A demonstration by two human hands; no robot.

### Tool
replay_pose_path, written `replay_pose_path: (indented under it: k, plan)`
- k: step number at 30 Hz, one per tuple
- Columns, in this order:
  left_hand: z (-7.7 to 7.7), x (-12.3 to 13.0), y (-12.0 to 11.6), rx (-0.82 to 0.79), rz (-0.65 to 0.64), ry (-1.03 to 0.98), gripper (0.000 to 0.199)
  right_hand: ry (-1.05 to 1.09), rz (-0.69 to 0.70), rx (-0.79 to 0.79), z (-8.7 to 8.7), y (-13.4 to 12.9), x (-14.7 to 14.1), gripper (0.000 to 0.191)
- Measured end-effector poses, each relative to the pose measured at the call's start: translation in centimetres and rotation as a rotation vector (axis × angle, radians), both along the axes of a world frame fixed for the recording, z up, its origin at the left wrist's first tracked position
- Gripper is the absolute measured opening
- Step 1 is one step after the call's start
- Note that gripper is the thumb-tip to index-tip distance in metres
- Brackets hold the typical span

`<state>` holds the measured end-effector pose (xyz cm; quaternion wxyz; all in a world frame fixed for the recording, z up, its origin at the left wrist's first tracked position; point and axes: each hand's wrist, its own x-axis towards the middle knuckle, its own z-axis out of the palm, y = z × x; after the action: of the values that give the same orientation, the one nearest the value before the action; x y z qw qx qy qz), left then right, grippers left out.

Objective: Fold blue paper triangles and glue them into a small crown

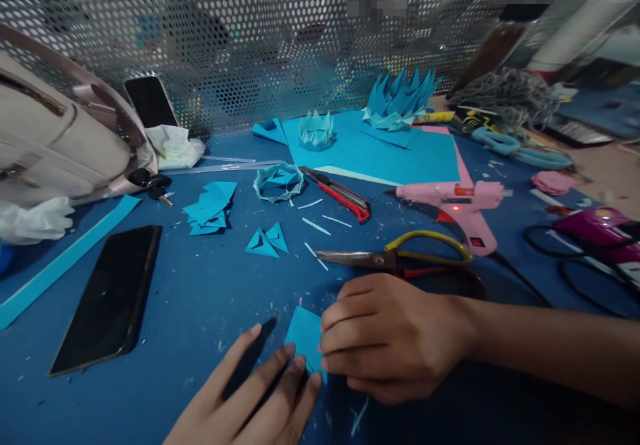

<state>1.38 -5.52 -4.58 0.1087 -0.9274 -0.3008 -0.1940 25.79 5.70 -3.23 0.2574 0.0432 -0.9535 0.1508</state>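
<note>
A small piece of blue paper [303, 333] lies on the blue tabletop close to me. My left hand [260, 398] reaches in from below with its fingers spread, several fingertips on the paper's lower left edge. At the paper's right edge my right hand [387, 338] is closed, its fingers curled over that side; the thumb is hidden. Beyond the hands are two folded blue paper triangles [267, 239], a stack of blue paper pieces [210, 208] and a pointed paper ring [279, 182]. Scissors [395, 258] with yellow and red handles lie just past my right hand.
A pink glue gun [455, 198] and a red box cutter [345, 195] lie farther back. Two spiky paper rings, one small [317, 131] and one large [400, 101], stand near blue sheets [370, 155]. At left are a phone [107, 298], a paper strip [65, 261] and a bag [55, 125].
</note>
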Motion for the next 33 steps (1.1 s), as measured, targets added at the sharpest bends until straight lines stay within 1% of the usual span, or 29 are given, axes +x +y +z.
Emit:
replay_pose_path:
  k: [4, 8, 12, 17, 20, 24, 29, 33]
  plan:
    - [-0.03, 0.16, 0.09, 0.02, 0.003, -0.021, 0.039, -0.011, 0.007, 0.003, -0.08, -0.05, 0.03, 0.02]
    - [0.0, 0.27, 0.03, 0.027, 0.008, -0.015, 0.036, -0.017, 0.007, 0.011, -0.17, -0.04, 0.04, 0.02]
    - [0.05, 0.37, 0.01, 0.014, 0.019, -0.021, 0.037, -0.009, 0.003, 0.025, -0.16, -0.01, -0.04, 0.019]
    - [-0.11, 0.25, 0.21, 0.022, -0.002, -0.035, 0.035, -0.016, 0.015, 0.011, -0.04, -0.04, -0.02, 0.018]
    - [-0.22, 0.05, 0.16, -0.003, 0.004, -0.044, 0.035, -0.023, 0.02, 0.032, 0.03, -0.13, 0.04, 0.018]
    - [-0.2, 0.0, 0.17, -0.011, 0.005, -0.029, 0.042, -0.02, 0.012, 0.04, 0.02, -0.11, 0.03, 0.021]
    - [-0.25, 0.23, 0.34, -0.007, 0.004, -0.028, 0.038, -0.017, 0.018, 0.021, -0.09, 0.01, 0.03, 0.018]
    - [-0.22, 0.19, 0.18, 0.012, 0.001, 0.016, 0.037, -0.024, -0.002, 0.028, -0.15, -0.15, 0.12, 0.017]
